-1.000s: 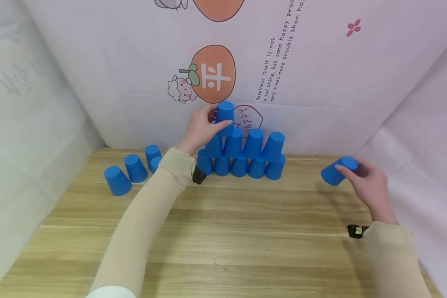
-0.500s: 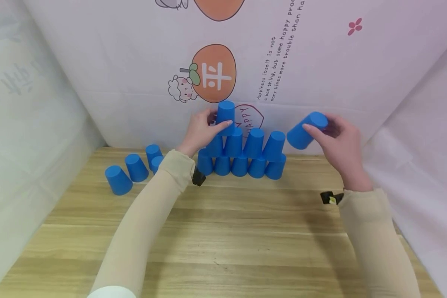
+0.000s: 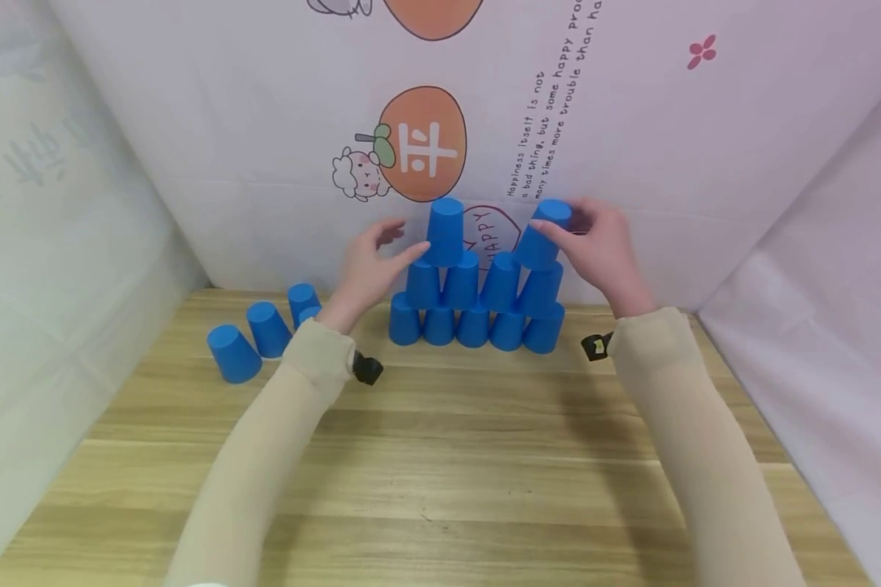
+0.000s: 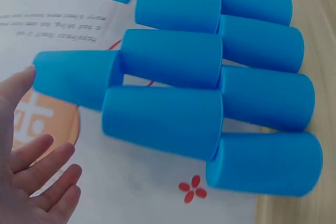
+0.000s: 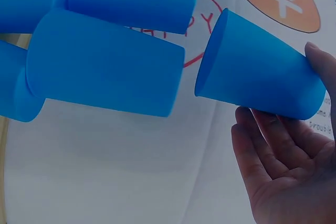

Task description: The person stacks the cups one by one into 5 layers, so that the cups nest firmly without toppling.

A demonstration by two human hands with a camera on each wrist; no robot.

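One upturned blue tapered plastic cup (image 3: 446,232) appears settled atop the second row of cups (image 3: 461,284) at twelve o'clock, released by your left hand (image 3: 367,267), its fingers loosely spread. Your right hand (image 3: 604,251) has carried another blue cup (image 3: 540,248), gripped by thumb and fingers, to two o'clock above that row; insides are hidden.

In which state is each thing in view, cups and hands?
Bottom row: five cups, upside down
Second row: four cups, upside down
Top cup: upside down, on second row
Held cup: tilted, mouth down, above second row
Left cups: upside down
Left hand: open, beside top cup
Right hand: gripping held cup
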